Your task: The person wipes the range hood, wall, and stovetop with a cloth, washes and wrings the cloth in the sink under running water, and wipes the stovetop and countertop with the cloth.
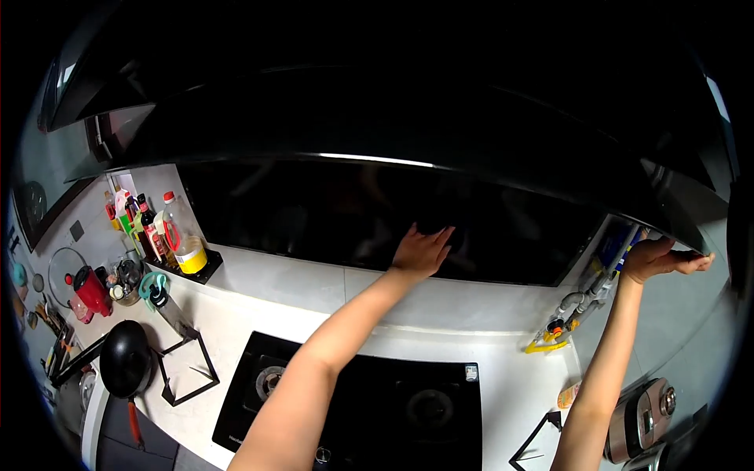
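Observation:
My left hand [424, 251] reaches up to the lower black glossy panel [314, 220] of the range hood, its fingers spread against or just in front of the surface. Nothing shows in it. At the right, my right hand [667, 261] is raised under the lower right corner of the hood's upper black panel [487, 153]. Its fingers bend around that edge, with the fingertips at the corner. Below both arms lies the black gas stove [393, 408].
Bottles [187, 243] stand on a rack at the left, beside a red jug [93, 292]. A black pan [126, 359] and a metal stand [188, 369] are at the counter's left. Grey pipes with a yellow valve [550, 341] and a cooker [640, 420] are at the right.

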Demonstrator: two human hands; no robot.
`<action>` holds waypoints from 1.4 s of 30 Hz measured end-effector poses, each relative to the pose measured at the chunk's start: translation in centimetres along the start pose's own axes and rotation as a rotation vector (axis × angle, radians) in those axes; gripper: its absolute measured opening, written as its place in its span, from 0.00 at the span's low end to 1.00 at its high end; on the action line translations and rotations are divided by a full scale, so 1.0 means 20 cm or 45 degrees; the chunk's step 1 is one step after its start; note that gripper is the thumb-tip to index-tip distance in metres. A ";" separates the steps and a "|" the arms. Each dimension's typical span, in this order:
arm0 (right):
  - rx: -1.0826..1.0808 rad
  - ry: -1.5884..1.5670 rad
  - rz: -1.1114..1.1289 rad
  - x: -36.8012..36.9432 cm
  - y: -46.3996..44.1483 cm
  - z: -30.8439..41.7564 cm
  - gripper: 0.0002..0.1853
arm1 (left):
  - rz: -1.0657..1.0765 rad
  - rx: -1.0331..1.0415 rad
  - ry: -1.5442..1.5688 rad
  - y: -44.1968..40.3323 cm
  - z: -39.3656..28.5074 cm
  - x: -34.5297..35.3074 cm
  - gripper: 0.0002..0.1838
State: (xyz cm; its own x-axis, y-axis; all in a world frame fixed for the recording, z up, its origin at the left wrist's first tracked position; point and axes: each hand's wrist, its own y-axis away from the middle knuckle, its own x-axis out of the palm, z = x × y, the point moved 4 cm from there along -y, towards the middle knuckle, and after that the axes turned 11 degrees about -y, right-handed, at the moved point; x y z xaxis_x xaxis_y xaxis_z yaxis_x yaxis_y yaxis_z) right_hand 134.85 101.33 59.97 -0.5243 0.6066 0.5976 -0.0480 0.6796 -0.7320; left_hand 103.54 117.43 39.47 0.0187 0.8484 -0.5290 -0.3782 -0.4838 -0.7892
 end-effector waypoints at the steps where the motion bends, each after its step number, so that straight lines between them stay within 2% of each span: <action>1: -0.055 0.058 0.017 0.00 -0.01 0.00 0.32 | 0.033 0.086 0.079 -0.02 0.01 0.00 0.22; 4: -0.173 0.133 0.070 -0.03 0.02 -0.03 0.31 | -0.035 0.259 -0.078 0.04 0.28 -0.09 0.20; 6: -0.205 0.119 0.089 -0.03 0.02 -0.04 0.31 | 0.115 0.114 -0.193 0.12 0.49 -0.14 0.21; 8: -0.195 0.068 0.107 -0.04 0.01 -0.03 0.31 | 0.151 -0.131 -0.324 0.25 0.73 -0.14 0.22; 10: -0.186 0.068 0.123 -0.05 0.02 -0.05 0.31 | 0.043 -0.494 -0.404 0.35 0.90 -0.18 0.24; 13: -0.190 -0.015 0.131 -0.05 0.00 -0.04 0.30 | -0.203 -0.897 -0.787 0.31 0.84 -0.12 0.26; 15: -0.197 -0.043 0.107 -0.04 -0.01 -0.05 0.30 | -0.310 -0.914 -0.658 0.16 0.67 -0.07 0.27; 16: -0.197 -0.033 0.078 -0.03 0.00 -0.06 0.31 | -0.530 -0.652 -0.231 0.06 0.58 0.01 0.25; 17: -0.185 -0.024 0.053 -0.04 0.02 -0.06 0.31 | 0.064 -0.614 -0.272 -0.06 0.38 -0.08 0.21; 18: -0.156 0.109 0.067 -0.05 0.04 -0.08 0.31 | 0.487 -0.360 -0.092 -0.19 0.24 -0.21 0.21; 19: -0.128 0.067 0.035 -0.04 0.05 -0.07 0.31 | 0.087 -0.033 -0.062 -0.18 0.15 -0.10 0.21; 21: -0.123 -0.010 -0.001 -0.03 0.03 -0.06 0.31 | -0.276 0.382 -0.044 -0.11 0.17 0.05 0.23; 23: -0.159 -0.087 -0.008 -0.01 0.02 -0.06 0.31 | -0.193 0.545 -0.075 -0.07 0.36 0.06 0.24; 25: -0.150 -0.050 -0.011 0.02 -0.03 -0.05 0.31 | -0.042 0.402 -0.339 0.03 0.67 -0.07 0.23; 26: -0.149 -0.027 -0.010 0.04 -0.05 -0.06 0.31 | -0.110 0.285 -0.359 0.09 0.85 -0.13 0.24; 28: -0.164 0.031 0.008 0.03 -0.05 -0.08 0.31 | 0.085 -0.107 -0.410 0.20 1.15 -0.23 0.25; 30: -0.233 0.113 0.064 -0.01 -0.03 -0.11 0.31 | -0.250 -0.324 -0.575 0.37 1.41 -0.26 0.25; 32: -0.222 0.053 0.086 -0.04 0.00 -0.17 0.31 | -0.533 -0.577 -0.562 0.52 1.62 -0.26 0.23; 35: -0.252 0.124 0.083 -0.02 -0.04 -0.12 0.30 | -0.940 -1.062 0.203 0.64 1.86 -0.31 0.21; 38: -0.226 0.113 0.042 0.00 -0.04 -0.09 0.29 | -1.235 -0.982 0.566 0.54 1.91 -0.59 0.19; 39: -0.192 0.090 0.023 0.01 -0.03 -0.09 0.29 | -1.302 -0.993 0.678 0.51 1.99 -0.59 0.19; 40: -0.134 0.052 0.003 0.01 -0.02 -0.10 0.30 | -1.282 -0.888 0.655 0.49 2.19 -0.51 0.14; 42: -0.102 0.036 -0.012 0.01 -0.02 -0.09 0.30 | -1.260 -0.974 0.640 0.36 2.20 -0.52 0.14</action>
State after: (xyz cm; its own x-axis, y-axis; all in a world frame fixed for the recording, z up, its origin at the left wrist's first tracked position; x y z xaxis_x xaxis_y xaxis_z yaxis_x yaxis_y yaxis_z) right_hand 136.27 101.95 61.03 -0.5001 0.6104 0.6143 0.0160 0.7158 -0.6982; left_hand 59.91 114.49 52.94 0.3780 0.8180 0.4335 0.5954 0.1438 -0.7904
